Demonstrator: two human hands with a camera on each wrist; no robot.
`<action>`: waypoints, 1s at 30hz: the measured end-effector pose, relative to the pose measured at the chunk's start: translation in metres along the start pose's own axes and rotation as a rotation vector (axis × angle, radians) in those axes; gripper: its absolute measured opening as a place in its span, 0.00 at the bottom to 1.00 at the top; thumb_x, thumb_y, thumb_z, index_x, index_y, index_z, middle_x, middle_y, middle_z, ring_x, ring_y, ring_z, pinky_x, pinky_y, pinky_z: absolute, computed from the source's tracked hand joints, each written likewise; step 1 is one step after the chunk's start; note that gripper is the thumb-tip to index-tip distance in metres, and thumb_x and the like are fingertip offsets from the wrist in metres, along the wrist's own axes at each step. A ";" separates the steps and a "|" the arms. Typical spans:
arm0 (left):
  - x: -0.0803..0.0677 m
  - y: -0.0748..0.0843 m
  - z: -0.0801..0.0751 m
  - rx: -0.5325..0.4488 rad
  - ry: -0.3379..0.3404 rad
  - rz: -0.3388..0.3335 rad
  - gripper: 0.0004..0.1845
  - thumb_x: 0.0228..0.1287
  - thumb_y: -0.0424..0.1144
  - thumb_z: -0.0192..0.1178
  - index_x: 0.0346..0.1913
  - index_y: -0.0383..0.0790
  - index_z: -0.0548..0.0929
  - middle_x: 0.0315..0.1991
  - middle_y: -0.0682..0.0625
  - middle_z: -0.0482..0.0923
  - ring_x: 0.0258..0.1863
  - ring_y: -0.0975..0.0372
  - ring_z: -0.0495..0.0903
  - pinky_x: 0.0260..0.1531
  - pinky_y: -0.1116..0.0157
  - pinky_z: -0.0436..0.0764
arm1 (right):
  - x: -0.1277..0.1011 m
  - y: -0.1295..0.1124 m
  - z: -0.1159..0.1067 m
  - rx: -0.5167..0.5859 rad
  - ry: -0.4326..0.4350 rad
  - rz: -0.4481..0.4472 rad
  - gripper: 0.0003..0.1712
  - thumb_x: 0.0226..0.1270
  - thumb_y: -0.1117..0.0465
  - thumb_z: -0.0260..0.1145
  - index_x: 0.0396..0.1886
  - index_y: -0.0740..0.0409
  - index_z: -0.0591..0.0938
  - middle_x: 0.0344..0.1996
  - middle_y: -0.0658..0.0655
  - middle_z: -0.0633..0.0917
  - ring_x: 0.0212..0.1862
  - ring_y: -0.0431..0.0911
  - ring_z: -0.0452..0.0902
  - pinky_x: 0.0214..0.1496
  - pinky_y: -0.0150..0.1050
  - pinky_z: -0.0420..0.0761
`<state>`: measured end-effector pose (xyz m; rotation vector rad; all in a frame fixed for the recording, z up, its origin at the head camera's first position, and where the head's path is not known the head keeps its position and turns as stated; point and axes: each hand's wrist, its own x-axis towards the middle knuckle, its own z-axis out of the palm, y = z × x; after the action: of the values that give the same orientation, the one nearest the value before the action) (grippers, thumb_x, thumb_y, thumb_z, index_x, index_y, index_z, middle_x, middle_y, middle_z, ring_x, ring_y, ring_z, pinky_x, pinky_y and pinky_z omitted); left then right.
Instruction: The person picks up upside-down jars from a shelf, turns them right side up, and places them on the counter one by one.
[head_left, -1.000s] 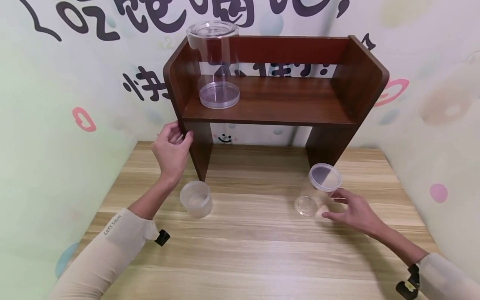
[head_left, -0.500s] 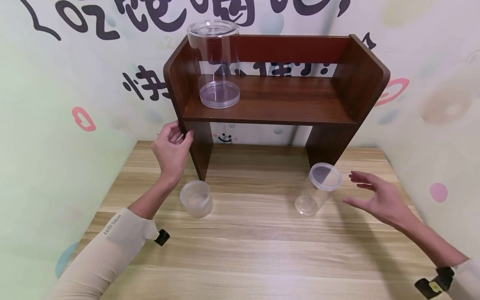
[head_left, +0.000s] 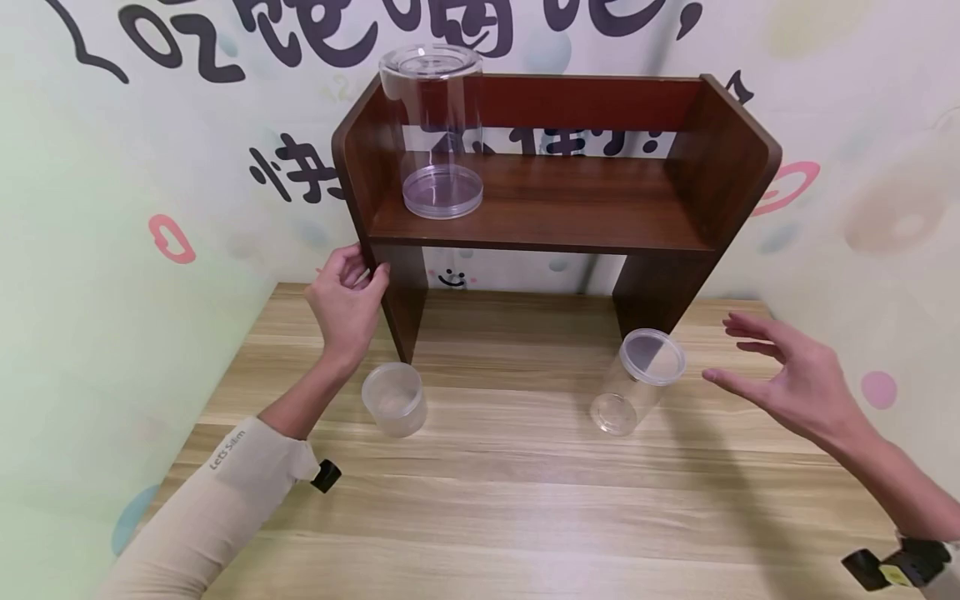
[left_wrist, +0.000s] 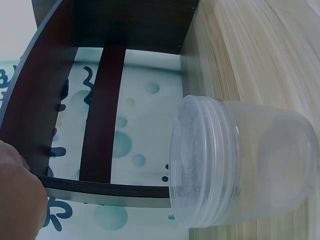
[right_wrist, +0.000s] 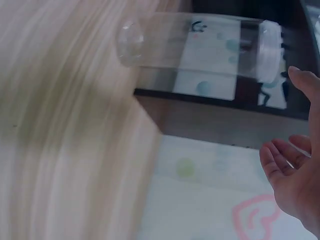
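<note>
Fingers of the right hand (head_left: 804,377) were released and parted, near a clear jar (head_left: 637,382) on the table (head_left: 480,483), left hand (head_left: 345,308) gripped the brown wooden shelf (head_left: 555,204)

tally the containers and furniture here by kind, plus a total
Jars: 2, a larger jar up on the shelf and a narrower jar on the table
Tubs: 1, a short tub on the table
Shelves: 1
Tables: 1
Total: 5

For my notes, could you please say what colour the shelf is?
The shelf is dark reddish-brown, clearest in the head view.
</note>
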<state>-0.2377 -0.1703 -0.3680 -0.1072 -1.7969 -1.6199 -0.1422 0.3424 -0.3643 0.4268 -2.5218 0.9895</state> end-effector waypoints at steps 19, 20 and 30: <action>-0.001 0.002 -0.002 0.018 -0.007 0.032 0.15 0.63 0.24 0.71 0.53 0.25 0.86 0.49 0.35 0.89 0.52 0.48 0.90 0.51 0.66 0.88 | 0.055 -0.085 -0.009 -0.052 0.024 -0.402 0.47 0.36 0.57 0.93 0.62 0.61 0.85 0.53 0.60 0.90 0.54 0.21 0.80 0.62 0.17 0.74; -0.001 0.003 -0.003 0.021 -0.007 0.033 0.15 0.63 0.24 0.71 0.53 0.25 0.86 0.49 0.35 0.89 0.52 0.48 0.90 0.51 0.66 0.88 | 0.059 -0.089 -0.008 -0.054 0.019 -0.407 0.48 0.37 0.56 0.93 0.63 0.60 0.85 0.54 0.59 0.90 0.54 0.21 0.80 0.62 0.17 0.74; -0.002 0.002 -0.003 0.026 -0.014 0.043 0.15 0.63 0.24 0.72 0.53 0.25 0.86 0.49 0.35 0.90 0.52 0.48 0.90 0.50 0.68 0.88 | 0.097 -0.131 0.011 -0.010 -0.035 -0.361 0.51 0.39 0.66 0.91 0.69 0.56 0.82 0.62 0.55 0.87 0.56 0.32 0.85 0.62 0.19 0.76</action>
<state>-0.2343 -0.1721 -0.3675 -0.1455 -1.8134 -1.5691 -0.1750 0.2297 -0.2507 0.8655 -2.3612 0.8331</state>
